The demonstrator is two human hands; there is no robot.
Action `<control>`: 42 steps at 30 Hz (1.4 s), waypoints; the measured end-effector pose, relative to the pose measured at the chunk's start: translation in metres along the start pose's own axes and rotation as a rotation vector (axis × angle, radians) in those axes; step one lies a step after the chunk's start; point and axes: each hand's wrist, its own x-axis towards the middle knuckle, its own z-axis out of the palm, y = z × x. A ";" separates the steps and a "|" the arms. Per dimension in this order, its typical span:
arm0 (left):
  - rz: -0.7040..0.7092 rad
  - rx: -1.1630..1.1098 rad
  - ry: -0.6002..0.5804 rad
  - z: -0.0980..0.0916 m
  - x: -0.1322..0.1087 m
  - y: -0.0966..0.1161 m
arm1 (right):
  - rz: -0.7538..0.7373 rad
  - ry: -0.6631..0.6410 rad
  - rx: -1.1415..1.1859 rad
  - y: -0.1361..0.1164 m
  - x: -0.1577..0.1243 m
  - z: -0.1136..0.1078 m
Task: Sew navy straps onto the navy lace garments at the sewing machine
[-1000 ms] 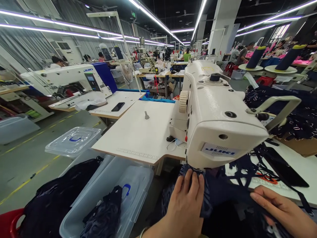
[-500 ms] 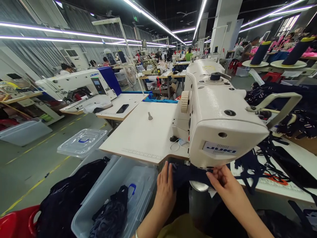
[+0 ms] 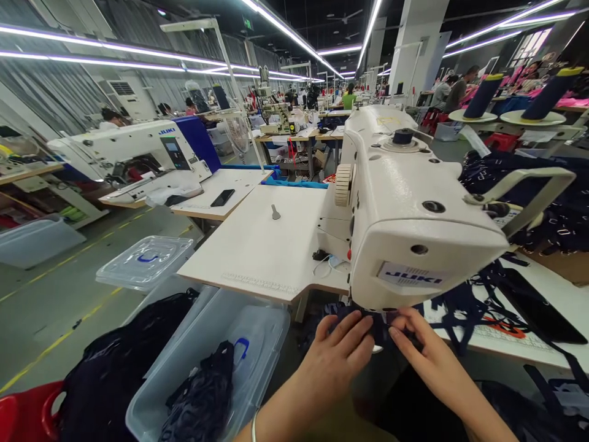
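Because the fabric (image 3: 380,328) sits just under the machine (image 3: 405,209) head, at the table (image 3: 257,245) edge, you seem to steady it from both sides. Your left hand (image 3: 338,356) lies flat on it, fingers together, and your right hand (image 3: 423,353) pinches its edge. It looks dark navy, thin and bunched.

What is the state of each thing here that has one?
left hand, gripping navy fabric
right hand, pinching it too
navy fabric, bunched under sewing machine head
clear bin, open, dark cloth inside
lid, lying flat beside bin
phone, screen dark
thread cones, upright
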 end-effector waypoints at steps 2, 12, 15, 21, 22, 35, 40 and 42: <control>-0.028 0.040 0.022 0.002 -0.001 0.003 | 0.008 0.043 -0.029 0.002 0.002 0.003; -0.064 0.172 0.070 0.009 -0.004 0.006 | -0.275 -0.084 -0.231 -0.011 0.026 -0.011; -0.073 0.172 0.077 0.009 -0.005 0.007 | -0.304 -0.089 -0.273 -0.007 0.027 -0.011; -0.098 0.188 0.089 0.012 -0.005 0.010 | -0.263 -0.094 -0.261 -0.007 0.025 -0.009; -0.101 0.191 0.093 0.012 -0.005 0.010 | -0.254 -0.091 -0.264 -0.009 0.026 -0.009; -0.109 0.228 0.112 0.008 -0.002 0.015 | -0.283 -0.015 -0.338 0.001 0.030 -0.004; -0.099 0.230 0.088 0.007 -0.003 0.015 | -0.266 -0.028 -0.326 -0.007 0.028 -0.006; -0.090 0.236 0.089 0.007 -0.002 0.015 | -0.258 -0.034 -0.323 -0.013 0.027 -0.007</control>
